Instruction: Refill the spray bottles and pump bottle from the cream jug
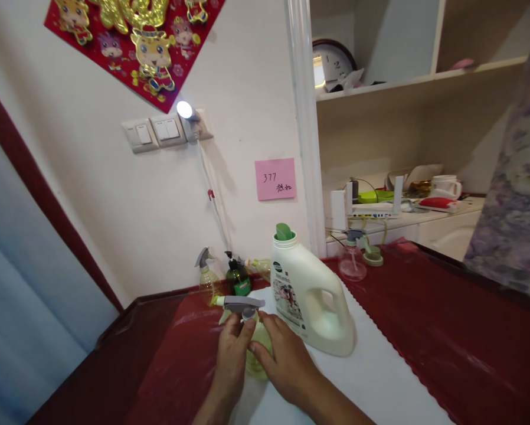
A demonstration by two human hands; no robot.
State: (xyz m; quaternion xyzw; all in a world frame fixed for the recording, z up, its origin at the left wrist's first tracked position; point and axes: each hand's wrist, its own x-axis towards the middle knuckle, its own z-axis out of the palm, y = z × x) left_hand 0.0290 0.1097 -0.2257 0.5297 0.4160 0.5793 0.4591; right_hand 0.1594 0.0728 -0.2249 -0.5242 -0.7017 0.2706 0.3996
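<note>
The left hand (235,343) and right hand (288,356) are over the desk (437,330), left of the jug (304,298), both closed on the near bottle (257,370). The step looks like turning its spray head (242,304), on or off unclear; next calls for steady holding, even twisting.

Room left of the spray bottle (261,335); a jug (307,289) blocks right.
</note>
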